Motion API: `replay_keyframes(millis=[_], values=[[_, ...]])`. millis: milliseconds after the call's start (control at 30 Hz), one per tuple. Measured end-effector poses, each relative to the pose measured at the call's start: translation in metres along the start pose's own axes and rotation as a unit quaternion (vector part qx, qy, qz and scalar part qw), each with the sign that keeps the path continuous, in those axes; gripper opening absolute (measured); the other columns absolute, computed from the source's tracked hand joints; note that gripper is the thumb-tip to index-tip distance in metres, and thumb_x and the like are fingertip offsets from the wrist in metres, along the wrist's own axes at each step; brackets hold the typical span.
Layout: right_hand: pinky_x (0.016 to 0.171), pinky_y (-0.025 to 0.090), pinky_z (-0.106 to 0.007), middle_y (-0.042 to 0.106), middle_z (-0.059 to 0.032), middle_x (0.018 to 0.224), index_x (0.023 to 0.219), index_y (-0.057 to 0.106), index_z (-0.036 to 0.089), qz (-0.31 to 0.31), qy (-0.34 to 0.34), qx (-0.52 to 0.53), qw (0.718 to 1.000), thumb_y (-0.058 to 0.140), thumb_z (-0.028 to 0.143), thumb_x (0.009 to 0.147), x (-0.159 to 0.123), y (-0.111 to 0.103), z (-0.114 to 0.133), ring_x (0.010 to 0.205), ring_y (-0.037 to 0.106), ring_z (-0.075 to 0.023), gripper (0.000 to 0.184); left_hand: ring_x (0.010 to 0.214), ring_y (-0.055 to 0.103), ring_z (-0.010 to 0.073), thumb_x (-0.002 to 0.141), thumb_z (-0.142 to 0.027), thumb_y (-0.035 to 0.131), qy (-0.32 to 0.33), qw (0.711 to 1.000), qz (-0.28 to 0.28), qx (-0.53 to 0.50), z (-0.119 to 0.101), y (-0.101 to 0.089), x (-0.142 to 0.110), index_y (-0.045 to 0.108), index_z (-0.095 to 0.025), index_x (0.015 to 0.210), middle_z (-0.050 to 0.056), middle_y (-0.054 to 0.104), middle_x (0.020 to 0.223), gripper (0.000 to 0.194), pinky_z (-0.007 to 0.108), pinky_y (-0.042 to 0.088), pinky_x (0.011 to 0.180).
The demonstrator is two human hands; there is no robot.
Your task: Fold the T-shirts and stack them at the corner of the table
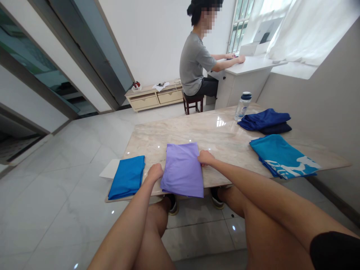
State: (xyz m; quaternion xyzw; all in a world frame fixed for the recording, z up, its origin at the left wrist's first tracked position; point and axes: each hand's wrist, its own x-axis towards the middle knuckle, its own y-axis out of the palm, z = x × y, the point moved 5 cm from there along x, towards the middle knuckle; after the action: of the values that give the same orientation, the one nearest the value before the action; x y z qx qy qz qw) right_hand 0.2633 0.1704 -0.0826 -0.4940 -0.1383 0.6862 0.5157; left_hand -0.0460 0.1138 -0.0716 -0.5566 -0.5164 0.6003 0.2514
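A folded lilac cloth (182, 168) lies on the near edge of a marble table (213, 131). My left hand (155, 172) is closed on the cloth's left edge. On the cloth's right edge, near its top corner, my right hand (206, 157) is closed as well. A folded blue cloth (128, 177) lies just left of my left hand, on the table's near corner.
A teal printed cloth (284, 156) and a dark blue pile (266, 120) lie on the table's right side, with a water bottle (243, 106) behind them. Another person (197, 63) sits at a white desk (247, 67) beyond. A low cabinet (154, 95) stands by the wall.
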Motion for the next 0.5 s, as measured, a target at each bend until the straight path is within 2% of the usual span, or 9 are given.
replay_keyframes(millis=[133,233,300,400,500], values=[[0.064,0.062,-0.029,0.071,-0.0077,0.063,0.088,0.073,0.011,0.061,0.058,0.106,0.991,0.077,0.032,0.097,0.0,0.001,-0.009,0.06,0.074,-0.0199,0.023,0.134,0.07,0.0317,0.099,-0.044,0.067,0.0,0.997,-0.018,-0.072,-0.022,0.0,0.012,0.075,-0.015,0.122,0.018,0.079,0.133,0.038,0.03,0.052,0.1],[0.063,0.061,-0.027,0.071,-0.0025,0.067,0.09,0.07,0.013,0.071,0.074,0.138,0.985,0.079,0.029,0.096,-0.007,0.003,-0.01,0.056,0.069,-0.0138,0.019,0.132,0.071,0.0362,0.096,-0.052,0.07,-0.037,0.99,-0.021,-0.131,-0.035,0.001,0.017,0.076,-0.011,0.119,0.022,0.08,0.128,0.048,0.033,0.055,0.095],[0.062,0.06,-0.026,0.071,-0.0009,0.069,0.088,0.069,0.015,0.079,0.075,0.151,0.982,0.084,0.029,0.092,-0.013,0.007,-0.009,0.057,0.067,-0.0119,0.022,0.13,0.072,0.0386,0.092,-0.052,0.076,-0.058,0.983,-0.015,-0.174,-0.04,0.002,0.015,0.076,-0.01,0.115,0.025,0.079,0.128,0.048,0.035,0.057,0.092],[0.063,0.06,-0.028,0.069,-0.0007,0.071,0.08,0.066,0.015,0.082,0.072,0.158,0.981,0.091,0.023,0.085,-0.023,0.011,-0.003,0.06,0.065,-0.012,0.026,0.119,0.076,0.0373,0.083,-0.044,0.086,-0.068,0.966,0.013,-0.249,-0.047,0.003,0.006,0.078,-0.012,0.107,0.023,0.081,0.124,0.04,0.035,0.06,0.088],[0.067,0.061,-0.031,0.068,-0.002,0.072,0.076,0.064,0.014,0.064,0.058,0.164,0.983,0.086,0.014,0.085,-0.035,0.002,0.003,0.066,0.066,-0.0148,0.024,0.107,0.08,0.035,0.074,-0.038,0.094,-0.062,0.943,0.038,-0.325,-0.056,-0.001,-0.008,0.079,-0.015,0.099,0.019,0.084,0.114,0.037,0.036,0.062,0.084]])
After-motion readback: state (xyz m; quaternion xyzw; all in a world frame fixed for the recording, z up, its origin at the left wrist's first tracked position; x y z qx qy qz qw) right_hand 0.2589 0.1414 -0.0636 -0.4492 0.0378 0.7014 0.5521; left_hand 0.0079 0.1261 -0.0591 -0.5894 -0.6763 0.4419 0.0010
